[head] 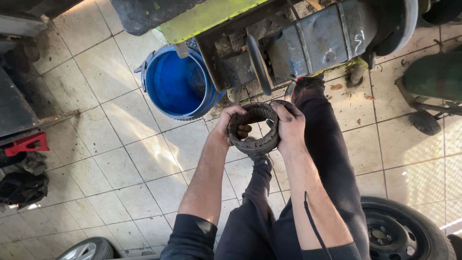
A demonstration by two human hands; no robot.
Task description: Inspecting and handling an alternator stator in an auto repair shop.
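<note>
Above the tiled floor (120,159), the dirty ring (253,128) is out, gripped by left hand (230,126) and right hand (288,126); not refitted yet, I'd say.

Blue bucket (175,84) near machine (308,41); tyre (402,231) bottom rt.

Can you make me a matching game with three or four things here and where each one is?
Things:
1. dark ring part
2. blue bucket
3. black wheel
4. red tool

Places:
A. bottom right corner, on the floor
B. held in both hands
C. left edge of the picture
D. on the tiles under the yellow-green machine edge

Pairs: 1-B, 2-D, 3-A, 4-C
</note>
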